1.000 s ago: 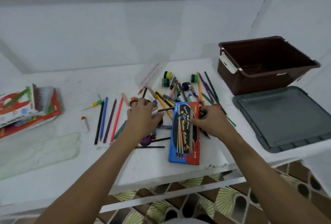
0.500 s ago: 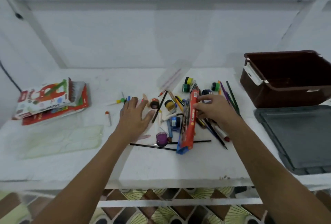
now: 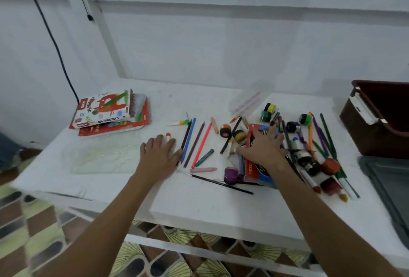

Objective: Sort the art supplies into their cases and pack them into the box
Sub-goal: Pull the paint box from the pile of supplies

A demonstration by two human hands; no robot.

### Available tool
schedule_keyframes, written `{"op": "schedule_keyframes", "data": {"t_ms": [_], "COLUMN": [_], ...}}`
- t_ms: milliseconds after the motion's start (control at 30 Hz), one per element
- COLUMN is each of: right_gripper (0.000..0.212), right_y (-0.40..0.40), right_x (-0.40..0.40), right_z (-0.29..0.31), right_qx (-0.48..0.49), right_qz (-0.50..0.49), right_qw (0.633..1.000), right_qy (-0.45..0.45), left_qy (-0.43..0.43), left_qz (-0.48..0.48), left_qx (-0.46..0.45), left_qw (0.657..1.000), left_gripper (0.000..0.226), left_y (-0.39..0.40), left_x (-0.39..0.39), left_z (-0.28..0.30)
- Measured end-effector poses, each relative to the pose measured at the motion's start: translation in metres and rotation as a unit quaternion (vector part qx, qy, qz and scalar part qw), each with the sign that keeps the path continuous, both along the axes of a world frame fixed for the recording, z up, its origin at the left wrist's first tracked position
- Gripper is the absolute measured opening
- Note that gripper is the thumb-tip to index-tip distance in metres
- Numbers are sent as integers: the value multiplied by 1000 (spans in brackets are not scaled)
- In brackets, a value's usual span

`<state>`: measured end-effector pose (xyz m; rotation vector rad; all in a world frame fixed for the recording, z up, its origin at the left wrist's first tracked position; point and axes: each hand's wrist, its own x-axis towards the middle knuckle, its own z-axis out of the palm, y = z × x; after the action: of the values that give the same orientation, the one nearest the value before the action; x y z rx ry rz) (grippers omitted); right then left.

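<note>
Nearest the table's front edge [image 3: 199, 210]: two bare forearms reaching forward over the white top. Just beyond, a thin black paintbrush [image 3: 221, 182] lying flat, a purple paint pot [image 3: 230, 175] touching it. Left hand [image 3: 158, 155] flat on the table, fingers straight and slightly spread, holding nothing, fingertips just beside a row of coloured pencils [image 3: 194, 144]. Right hand [image 3: 263, 147] spread wide and pressing down on the red and blue watercolour case [image 3: 254, 169], thumb out to the left; hard to tell whether any finger curls round its edge. Right of that hand, a heap of markers, pencils and small paint bottles [image 3: 309, 161]. Left of the left hand, a clear plastic sheet [image 3: 104, 157] on the tabletop. Further back, green and yellow paint pots [image 3: 267, 112] and a clear empty case [image 3: 247, 102]. Far left, the oil pastels box [image 3: 104, 108] stacked on a red case. Far right, the brown box [image 3: 380, 121], open, with its grey lid [image 3: 389, 183] lying flat in front of it.
</note>
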<state>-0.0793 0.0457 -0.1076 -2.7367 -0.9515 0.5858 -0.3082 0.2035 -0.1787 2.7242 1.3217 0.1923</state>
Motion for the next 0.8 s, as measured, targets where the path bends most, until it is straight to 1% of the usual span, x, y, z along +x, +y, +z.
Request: {"op": "schedule_keyframes", "data": {"t_ms": [100, 200, 267, 367, 467, 533, 633, 733, 800], "right_gripper": [85, 79, 73, 66, 64, 63, 64, 64, 66], "right_y": [-6, -7, -2, 13, 36, 56, 90, 122, 142], "right_x": [1, -3, -8, -23, -45, -63, -97, -133, -157], "right_z": [-6, -5, -1, 8, 10, 9, 9, 7, 5], "right_qx": [48, 96, 141, 193, 227, 247, 242, 234, 236], "right_qz": [-5, 1, 14, 55, 116, 159, 222, 295, 339], "right_qw": [999, 995, 988, 978, 966, 955, 945, 926, 909], "right_qy": [0, -39, -59, -54, -47, -31, 8, 38, 50], "left_qy": [14, 14, 18, 13, -38, -57, -90, -165, -213], "left_qz": [-8, -13, -15, -18, 0, 22, 73, 99, 140], "left_qx": [10, 21, 15, -2, -36, -37, -29, 1, 38], "left_qw": [1000, 1000, 1000, 1000, 999, 997, 993, 981, 966], "left_gripper": [74, 71, 70, 72, 76, 74, 59, 40, 35], "left_y": [1, 2, 2, 2, 9, 18, 25, 26, 31], "left_x": [1, 1, 1, 1, -8, -25, -60, -93, -114], "left_z": [-4, -7, -6, 1, 10, 14, 22, 30, 33]}}
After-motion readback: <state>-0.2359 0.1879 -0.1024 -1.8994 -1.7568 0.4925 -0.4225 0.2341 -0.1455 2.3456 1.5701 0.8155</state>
